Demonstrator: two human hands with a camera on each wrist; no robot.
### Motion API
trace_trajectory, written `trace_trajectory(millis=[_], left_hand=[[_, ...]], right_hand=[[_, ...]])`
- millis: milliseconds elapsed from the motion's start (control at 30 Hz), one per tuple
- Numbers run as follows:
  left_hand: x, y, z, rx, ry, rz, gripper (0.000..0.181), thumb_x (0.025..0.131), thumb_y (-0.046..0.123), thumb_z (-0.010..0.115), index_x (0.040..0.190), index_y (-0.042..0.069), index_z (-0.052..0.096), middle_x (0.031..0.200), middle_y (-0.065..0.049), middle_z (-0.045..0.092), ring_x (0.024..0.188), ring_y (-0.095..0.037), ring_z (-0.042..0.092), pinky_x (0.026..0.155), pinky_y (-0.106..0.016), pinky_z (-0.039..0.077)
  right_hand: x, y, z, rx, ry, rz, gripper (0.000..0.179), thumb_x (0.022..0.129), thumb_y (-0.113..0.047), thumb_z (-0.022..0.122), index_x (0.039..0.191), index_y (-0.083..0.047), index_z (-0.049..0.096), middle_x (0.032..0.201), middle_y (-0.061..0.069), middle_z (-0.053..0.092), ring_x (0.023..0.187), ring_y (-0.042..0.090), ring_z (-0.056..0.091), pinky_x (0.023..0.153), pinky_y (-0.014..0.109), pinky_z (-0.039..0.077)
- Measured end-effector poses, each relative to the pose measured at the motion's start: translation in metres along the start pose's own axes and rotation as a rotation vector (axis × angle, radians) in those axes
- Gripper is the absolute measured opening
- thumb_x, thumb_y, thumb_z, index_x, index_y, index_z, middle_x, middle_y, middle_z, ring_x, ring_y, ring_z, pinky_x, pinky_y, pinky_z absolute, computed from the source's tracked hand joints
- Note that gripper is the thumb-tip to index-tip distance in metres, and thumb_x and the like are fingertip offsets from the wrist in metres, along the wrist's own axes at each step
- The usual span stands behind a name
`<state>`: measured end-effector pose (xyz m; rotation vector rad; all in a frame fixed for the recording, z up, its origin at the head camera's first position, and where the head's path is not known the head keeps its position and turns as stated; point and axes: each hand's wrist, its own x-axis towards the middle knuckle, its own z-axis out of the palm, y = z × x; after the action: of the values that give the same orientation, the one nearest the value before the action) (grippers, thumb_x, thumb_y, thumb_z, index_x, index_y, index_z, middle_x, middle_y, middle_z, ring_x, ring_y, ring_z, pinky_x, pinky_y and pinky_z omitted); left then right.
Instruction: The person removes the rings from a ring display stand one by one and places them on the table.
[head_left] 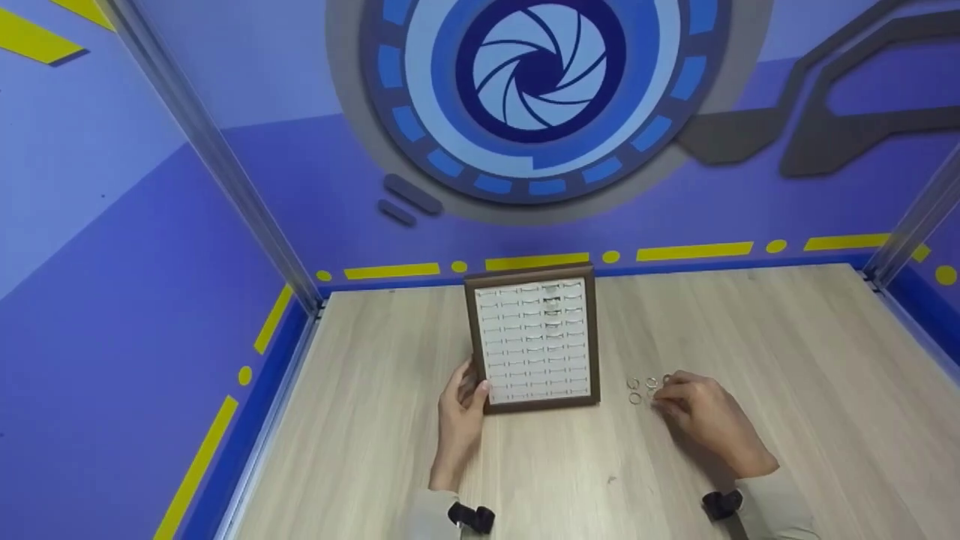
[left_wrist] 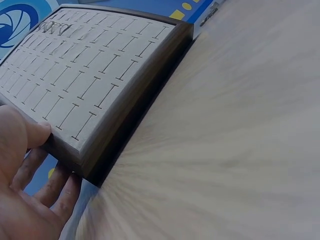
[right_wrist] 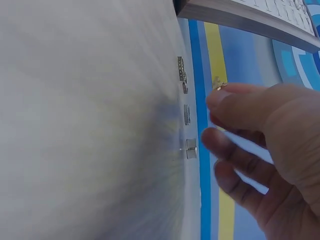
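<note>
A ring display tray (head_left: 595, 352) with a brown wooden frame and a white slotted pad (head_left: 534, 386) is tilted up to face the viewer. My left hand (head_left: 461, 421) grips its lower left edge, the thumb on the front and the fingers behind, as the left wrist view also shows. Several rings sit in slots in the pad's upper right part. To the tray's right, my right hand (head_left: 709, 418) pinches a small ring (right_wrist: 218, 85) between thumb and index finger, above the table. Near those fingertips several loose silvery rings (head_left: 635, 398) stand or lie on the wood.
The light wooden table (head_left: 375, 420) meets a blue and purple wall (head_left: 285, 180) with yellow dashes at the back. Metal posts (head_left: 217, 150) rise at the left and right corners. Black straps (head_left: 472, 517) circle both wrists.
</note>
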<state>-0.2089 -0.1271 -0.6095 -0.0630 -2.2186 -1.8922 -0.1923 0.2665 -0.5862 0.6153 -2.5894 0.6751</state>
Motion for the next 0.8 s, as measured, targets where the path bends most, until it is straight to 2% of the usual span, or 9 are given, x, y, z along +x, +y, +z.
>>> trace_trajectory(millis=[100,367,467,667,800], left_hand=[[0.001,-0.001,-0.001,-0.008,0.013,0.01,0.053,0.104,0.004,0.067,0.155,0.001,0.051,0.145,-0.026,0.063,0.13,-0.04,0.065,0.109,-0.041,0.059],[-0.001,-0.002,0.004,-0.067,0.031,-0.068,0.056,0.101,0.004,0.071,0.153,-0.003,0.052,0.145,-0.03,0.061,0.128,-0.041,0.066,0.108,-0.045,0.06],[0.0,-0.003,0.005,-0.059,0.025,-0.069,0.056,0.101,0.005,0.071,0.153,-0.002,0.051,0.145,-0.029,0.062,0.128,-0.039,0.067,0.109,-0.044,0.059],[0.0,-0.009,0.001,-0.055,0.007,-0.066,0.056,0.102,0.009,0.072,0.154,0.001,0.052,0.145,-0.024,0.063,0.128,-0.034,0.067,0.107,-0.033,0.06],[0.0,-0.013,-0.002,-0.065,0.019,-0.058,0.056,0.101,0.008,0.073,0.153,0.001,0.053,0.145,-0.023,0.063,0.129,-0.035,0.066,0.108,-0.034,0.059]], right_hand=[[0.001,0.0,0.0,-0.003,-0.02,0.046,0.019,0.081,0.004,0.089,0.086,-0.013,0.085,0.085,-0.006,0.072,0.077,0.011,0.07,0.067,0.032,0.063],[-0.001,0.001,0.002,0.024,-0.093,0.141,0.019,0.085,0.006,0.085,0.089,-0.013,0.085,0.089,-0.003,0.074,0.096,0.027,0.077,0.081,0.043,0.067],[-0.001,0.001,0.002,0.025,-0.097,0.15,0.019,0.086,0.007,0.084,0.088,-0.012,0.085,0.088,-0.002,0.074,0.093,0.026,0.077,0.078,0.041,0.067],[-0.001,0.003,0.004,0.021,-0.105,0.161,0.019,0.086,0.008,0.083,0.088,-0.011,0.085,0.088,-0.002,0.073,0.088,0.023,0.076,0.074,0.037,0.066],[-0.002,0.003,0.007,0.018,-0.11,0.169,0.018,0.086,0.007,0.083,0.089,-0.01,0.085,0.087,-0.003,0.072,0.083,0.018,0.073,0.07,0.032,0.064]])
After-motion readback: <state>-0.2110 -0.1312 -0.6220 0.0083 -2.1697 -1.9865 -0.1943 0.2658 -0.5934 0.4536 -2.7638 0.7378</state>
